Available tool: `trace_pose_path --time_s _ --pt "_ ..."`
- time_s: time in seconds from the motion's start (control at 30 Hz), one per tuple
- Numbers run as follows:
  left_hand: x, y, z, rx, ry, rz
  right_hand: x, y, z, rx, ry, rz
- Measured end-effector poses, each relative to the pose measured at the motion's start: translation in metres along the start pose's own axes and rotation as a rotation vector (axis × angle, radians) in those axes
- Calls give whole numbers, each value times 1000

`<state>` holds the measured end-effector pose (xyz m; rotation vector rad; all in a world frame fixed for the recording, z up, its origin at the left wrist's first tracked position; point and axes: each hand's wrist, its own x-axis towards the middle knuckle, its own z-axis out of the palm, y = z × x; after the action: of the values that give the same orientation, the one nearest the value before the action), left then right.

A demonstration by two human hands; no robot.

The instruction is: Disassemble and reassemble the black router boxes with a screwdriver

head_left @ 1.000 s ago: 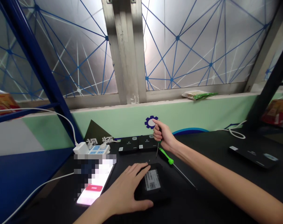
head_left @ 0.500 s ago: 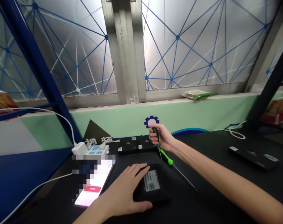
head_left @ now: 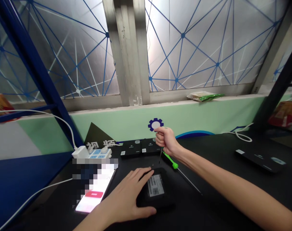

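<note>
Spreading across the far side, the windows [head_left: 206, 48] carry blue and white lines meeting at dots. In front lies the black counter [head_left: 215, 157], backed by a pale green wall [head_left: 121, 123], where a dark triangle shows two pale characters, 视频 [head_left: 109, 144], partly covered at the bottom.

The left hand [head_left: 132, 196] has its grip clamped across the left part of a black box [head_left: 157, 201] on the counter, fingers by the far edge, thumb by the near one, just as it was a moment ago. Left of that hand lies a lit phone [head_left: 100, 183], partly blurred out, with a red button whose writing I can't read.

The right hand [head_left: 165, 140] is raised beyond the box, its grip closed on a screwdriver [head_left: 160, 155]. Half a second ago the dark green handle showed and the shaft slanted to the right; now the fist hides the handle and the shaft stands nearly upright. A green-handled screwdriver [head_left: 175, 166] lies nearby, just right of the box. Two black cases [head_left: 130, 149] behind bear pale logos too small to read. The box's white label [head_left: 155, 185] has fine print and a square code, neither legible.
</note>
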<state>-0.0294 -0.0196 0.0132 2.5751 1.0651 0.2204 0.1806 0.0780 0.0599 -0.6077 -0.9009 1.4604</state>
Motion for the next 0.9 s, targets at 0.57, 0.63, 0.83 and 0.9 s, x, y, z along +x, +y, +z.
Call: trace_pose_path --time_s 0.57,0.63,0.83,0.9 --pt "0 1 -1 3 2 2 2 17 0 -21 45 22" --pt "0 0 -1 10 -2 2 3 18 -1 -21 43 29" --pt "1 0 -2 34 -22 0 3 18 0 -33 31 39" --pt "2 -2 -2 43 -26 9 4 19 1 -40 24 39"
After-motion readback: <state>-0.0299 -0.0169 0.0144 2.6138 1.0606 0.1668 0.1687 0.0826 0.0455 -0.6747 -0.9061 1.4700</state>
